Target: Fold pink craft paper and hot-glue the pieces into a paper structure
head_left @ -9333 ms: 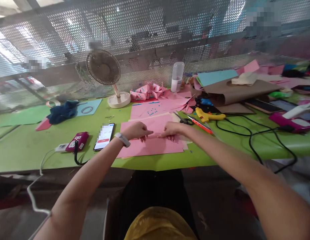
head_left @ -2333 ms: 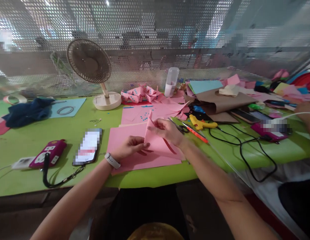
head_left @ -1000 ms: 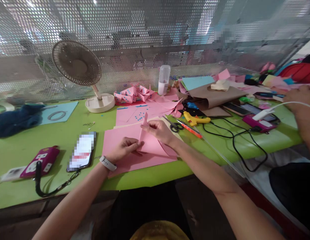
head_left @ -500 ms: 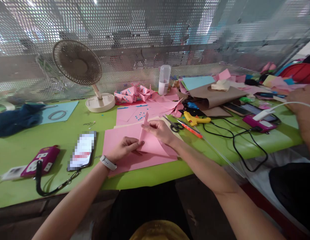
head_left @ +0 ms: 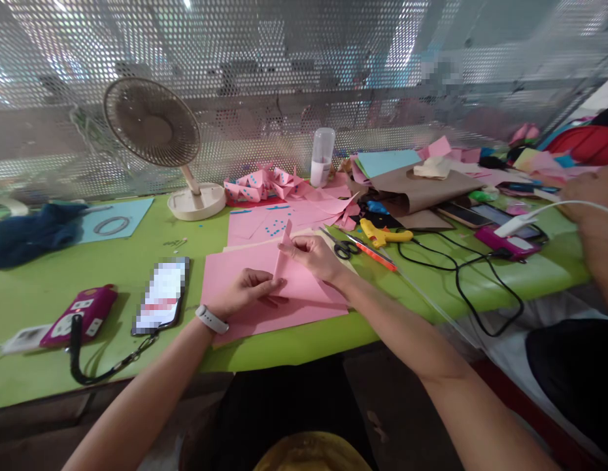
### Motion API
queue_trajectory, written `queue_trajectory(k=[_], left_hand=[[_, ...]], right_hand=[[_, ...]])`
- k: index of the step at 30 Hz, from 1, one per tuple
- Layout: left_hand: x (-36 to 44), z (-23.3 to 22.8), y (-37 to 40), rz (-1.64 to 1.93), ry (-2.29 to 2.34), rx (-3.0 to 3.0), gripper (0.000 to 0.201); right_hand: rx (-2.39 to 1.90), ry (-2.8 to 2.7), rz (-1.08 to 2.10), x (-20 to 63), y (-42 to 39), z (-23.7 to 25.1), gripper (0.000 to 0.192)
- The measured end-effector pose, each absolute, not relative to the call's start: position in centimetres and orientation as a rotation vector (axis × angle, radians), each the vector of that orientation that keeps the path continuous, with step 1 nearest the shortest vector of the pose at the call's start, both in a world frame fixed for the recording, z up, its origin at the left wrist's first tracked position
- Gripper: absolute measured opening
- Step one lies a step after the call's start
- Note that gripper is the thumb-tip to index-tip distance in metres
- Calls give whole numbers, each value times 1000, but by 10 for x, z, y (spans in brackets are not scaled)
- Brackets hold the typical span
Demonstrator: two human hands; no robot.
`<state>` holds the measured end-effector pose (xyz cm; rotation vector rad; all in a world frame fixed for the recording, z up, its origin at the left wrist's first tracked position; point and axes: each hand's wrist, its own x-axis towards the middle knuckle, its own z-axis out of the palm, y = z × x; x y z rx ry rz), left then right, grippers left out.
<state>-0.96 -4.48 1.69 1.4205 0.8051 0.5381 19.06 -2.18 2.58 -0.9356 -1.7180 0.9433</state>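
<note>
Both hands grip a sheet of pink paper (head_left: 304, 282) whose left edge is folded or rolled up into a narrow raised strip. My left hand (head_left: 250, 288), with a pale watch (head_left: 212, 320) on its wrist, pinches the strip's lower end between thumb and fingers. At the upper end, my right hand (head_left: 310, 254) is closed on the strip. Under it lies a larger sheet of pink paper (head_left: 245, 322) on the green table. Just right of my right hand are black-handled scissors (head_left: 347, 249) and an orange craft knife (head_left: 375, 254).
A phone (head_left: 161, 294) and a purple power strip (head_left: 81, 314) lie on the left. Behind stand a fan (head_left: 196, 201) and a bottle (head_left: 322, 157), beside folded pink paper pieces (head_left: 265, 183). A yellow glue gun (head_left: 385, 233) trails a black cable. Another person's arm (head_left: 598, 229) is at far right.
My left fingertips have shifted very slightly at the strip's lower end. Both hands keep their hold on the pink paper, otherwise nearly still.
</note>
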Motion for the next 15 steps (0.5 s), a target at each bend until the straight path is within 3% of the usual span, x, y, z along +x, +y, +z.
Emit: queue_trajectory(k=[15], left_hand=[[-9,16,-44,471,825,1572,32]], right_hand=[[-875,-1767,1025,189,-24,25,59]])
